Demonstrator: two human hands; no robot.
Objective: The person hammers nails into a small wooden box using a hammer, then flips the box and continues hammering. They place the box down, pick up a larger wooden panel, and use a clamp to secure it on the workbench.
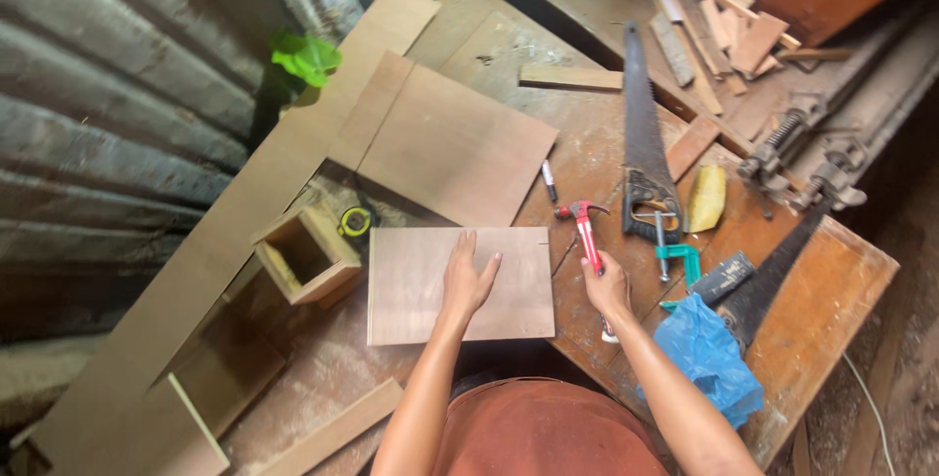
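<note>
Far left of the frame: corrugated metal wall (117,94), grey and ribbed. Against it, upper left: one bright green crumpled plastic scrap (306,55). Running from lower left up to top centre: one long plywood strip (225,231), pale brown and flat. Left of centre: one small open wooden box (305,253), square, hollow, thin-walled; just beside it, one yellow-and-black tape measure (354,221). Above centre: one large plywood sheet (455,143), smooth, with a pencilled line near its left edge. Centre: one rectangular plywood panel (411,290), light and smooth, lying flat on the desk (841,280) and jutting past its near edge. Left hand (468,278) open, palm down, fingers spread, pressing on the panel. Just right of the upper sheet: one small dark marker (549,181). Right of centre: right hand (606,290) closed around the red handle of one claw hammer (585,226), head up beside the panel's upper right corner. Further right: two handsaws, one long-bladed handsaw (641,114) upright in the frame, one dark rusty handsaw (773,275) slanting. Between them: one teal clamp (677,259) and one yellow crumpled wrapper (706,197). Lower right: one blue plastic bag (706,354), wrinkled. Upper right: pile of wood offcuts (714,31), count unclear, and two metal clamps (797,153).
</note>
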